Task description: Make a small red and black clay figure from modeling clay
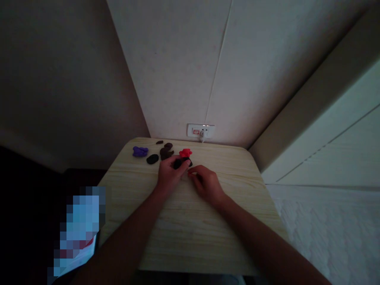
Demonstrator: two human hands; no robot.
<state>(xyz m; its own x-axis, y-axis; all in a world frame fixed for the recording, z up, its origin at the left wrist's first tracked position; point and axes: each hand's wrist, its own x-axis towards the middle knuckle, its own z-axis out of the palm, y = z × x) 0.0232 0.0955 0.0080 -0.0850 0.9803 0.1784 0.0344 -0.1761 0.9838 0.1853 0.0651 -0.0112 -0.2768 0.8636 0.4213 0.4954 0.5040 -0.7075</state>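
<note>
My left hand is closed around a black lump that looks like modelling clay. A red lump with small knobs sits just beyond it, against the black; whether the two are joined I cannot tell. Close by on the right, my right hand pinches a small red bit between thumb and fingertips. Left of the hands, a flat black disc, brown lumps and a purple lump lie on the wood-patterned table.
A wall outlet with a white plug stands just behind the table's back edge. At lower left is a lit screen, partly pixelated. A pale panelled cabinet rises on the right, beside a quilted light surface.
</note>
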